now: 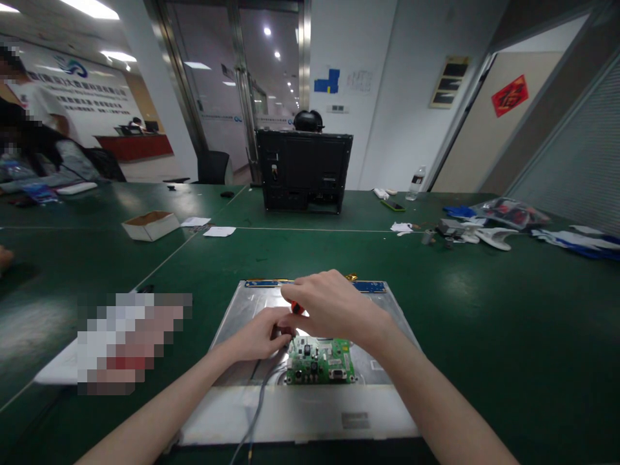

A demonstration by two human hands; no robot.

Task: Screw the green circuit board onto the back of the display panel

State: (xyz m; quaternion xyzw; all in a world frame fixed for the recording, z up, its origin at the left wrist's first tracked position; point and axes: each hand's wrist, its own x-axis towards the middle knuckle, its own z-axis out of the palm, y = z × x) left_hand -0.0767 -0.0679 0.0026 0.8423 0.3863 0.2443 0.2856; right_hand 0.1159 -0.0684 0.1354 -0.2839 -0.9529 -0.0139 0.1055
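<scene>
A flat metal display panel (232, 413) lies on the table in front of me. The green circuit board (320, 361) sits on its middle, with a grey cable (261, 400) running off its left side. My right hand (334, 303) is wrapped around a screwdriver (296, 309) with a red and black handle, held over the board's upper left corner. Beside that corner, my left hand (264, 332) has its fingers pinched together under the right hand. What they grip, if anything, is hidden. Along the panel's far edge runs a blue circuit strip (372, 287).
Beyond the panel a black monitor housing (305, 171) stands upright. An open cardboard box (151, 226) and paper slips (219, 231) lie to the left. On the right are a water bottle (416, 183), a phone (392, 205) and bagged parts (511, 212). Other people are at the left.
</scene>
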